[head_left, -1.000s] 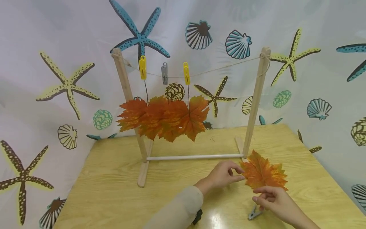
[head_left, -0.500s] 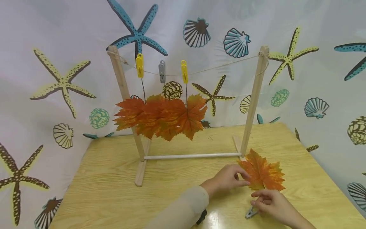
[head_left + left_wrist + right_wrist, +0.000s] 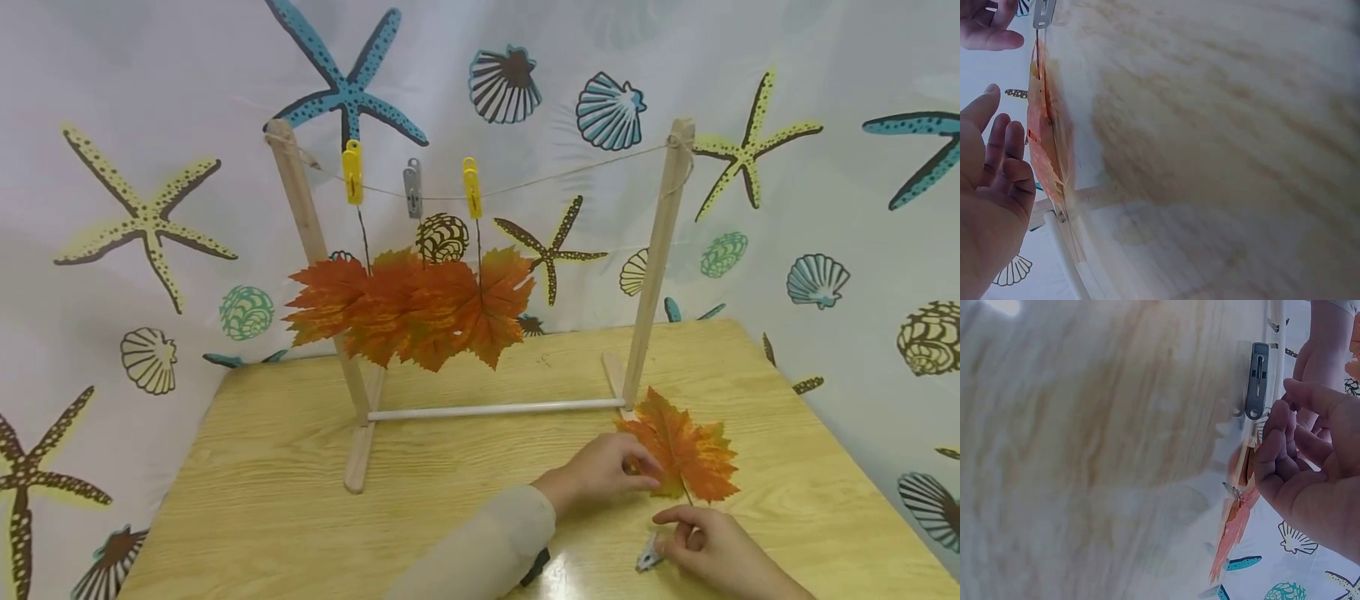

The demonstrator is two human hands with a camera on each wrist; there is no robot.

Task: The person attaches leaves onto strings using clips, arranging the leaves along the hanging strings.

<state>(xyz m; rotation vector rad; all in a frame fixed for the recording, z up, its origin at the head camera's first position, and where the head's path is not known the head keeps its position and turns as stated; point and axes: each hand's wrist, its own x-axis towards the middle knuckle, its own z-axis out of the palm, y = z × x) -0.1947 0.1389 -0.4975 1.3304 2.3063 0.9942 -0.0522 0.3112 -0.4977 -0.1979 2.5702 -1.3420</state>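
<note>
An orange maple leaf (image 3: 686, 454) lies on the table at the right, its stem toward me. My left hand (image 3: 600, 475) hovers over the leaf's left edge, fingers loosely bent; the left wrist view shows nothing between them. Near the stem's end is my right hand (image 3: 708, 542), with relaxed, curved fingers and no thing visible in its grasp. A grey clothespin (image 3: 648, 554) rests on the table just left of the right fingers; in the right wrist view the clothespin (image 3: 1257, 381) appears apart from the hand.
Behind stands a wooden frame (image 3: 652, 275) with a string (image 3: 570, 173) between its posts. Yellow clothespins (image 3: 472, 187) and a grey one hold several maple leaves (image 3: 412, 308) on it. A white rod (image 3: 495, 410) joins the frame's feet. A shell-patterned cloth (image 3: 750, 317) surrounds the table (image 3: 300, 533).
My left hand has moved slightly right, over the leaf's edge. The right hand stays near the stem and clothespin. The whole scene has shifted a little left in the head view.
</note>
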